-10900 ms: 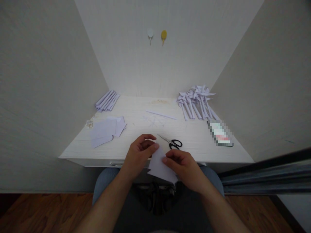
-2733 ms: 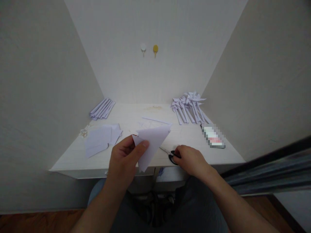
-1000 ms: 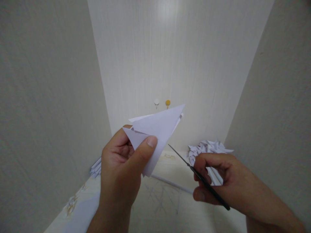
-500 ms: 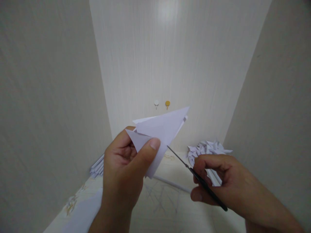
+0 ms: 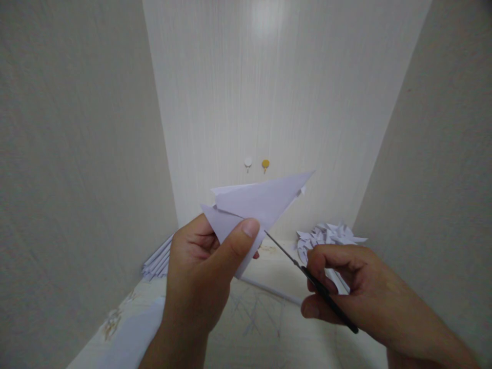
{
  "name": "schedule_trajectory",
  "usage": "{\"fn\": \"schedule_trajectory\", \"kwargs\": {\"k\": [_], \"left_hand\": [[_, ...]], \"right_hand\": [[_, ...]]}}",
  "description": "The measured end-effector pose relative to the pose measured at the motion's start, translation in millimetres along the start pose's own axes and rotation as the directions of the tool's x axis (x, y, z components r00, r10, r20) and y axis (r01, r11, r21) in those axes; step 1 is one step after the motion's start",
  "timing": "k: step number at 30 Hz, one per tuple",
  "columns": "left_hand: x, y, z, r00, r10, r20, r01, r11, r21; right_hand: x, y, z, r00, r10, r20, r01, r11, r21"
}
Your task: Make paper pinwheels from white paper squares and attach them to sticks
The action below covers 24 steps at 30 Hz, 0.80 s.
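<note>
My left hand [image 5: 203, 277] is raised in front of me and pinches a folded white paper triangle [image 5: 261, 202] between thumb and fingers. The long tip of the paper points up and to the right. My right hand [image 5: 346, 292] grips black-handled scissors [image 5: 307, 274]. Their thin blades slant up and left, and the tip meets the lower edge of the paper just right of my left thumb.
Below lies a white table [image 5: 265, 328] with pencil marks and a thin paper stick [image 5: 269, 290]. A pile of paper pinwheels [image 5: 330, 238] sits at the back right and a bundle of rolled paper sticks [image 5: 157, 259] at the back left. Two wall hooks [image 5: 256, 163] hang behind.
Since one second ago the scissor tip has closed in on the paper's lower edge. The paper has tilted slightly, its tip shifting right. Earlier my right hand picked the scissors up from the table.
</note>
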State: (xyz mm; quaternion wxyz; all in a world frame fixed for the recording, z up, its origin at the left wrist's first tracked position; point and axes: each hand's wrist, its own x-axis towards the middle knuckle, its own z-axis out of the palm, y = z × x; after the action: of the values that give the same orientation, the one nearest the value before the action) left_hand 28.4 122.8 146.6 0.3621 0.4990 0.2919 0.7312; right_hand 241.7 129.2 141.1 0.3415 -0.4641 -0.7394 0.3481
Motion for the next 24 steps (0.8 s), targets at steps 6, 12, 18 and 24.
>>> {"fn": "schedule_trajectory", "kwargs": {"k": [6, 12, 18, 24], "left_hand": [[1, -1, -2.4, 0.995, -0.070, 0.077, 0.070, 0.998, -0.003], [0, 8, -6.3, 0.967, -0.180, 0.183, 0.182, 0.983, 0.005], [2, 9, -13.4, 0.924, -0.253, 0.288, 0.261, 0.965, 0.011], [4, 12, -14.2, 0.920, -0.228, 0.318, 0.226, 0.973, 0.044]], "right_hand": [[1, 5, -3, 0.998, -0.002, 0.061, 0.002, 1.000, 0.006], [4, 11, -9, 0.986, -0.060, 0.156, 0.048, 0.996, 0.077], [3, 11, -11, 0.969, -0.073, 0.235, 0.045, 0.991, 0.125], [2, 10, -14, 0.965, -0.070, 0.251, 0.038, 0.991, 0.129]]}}
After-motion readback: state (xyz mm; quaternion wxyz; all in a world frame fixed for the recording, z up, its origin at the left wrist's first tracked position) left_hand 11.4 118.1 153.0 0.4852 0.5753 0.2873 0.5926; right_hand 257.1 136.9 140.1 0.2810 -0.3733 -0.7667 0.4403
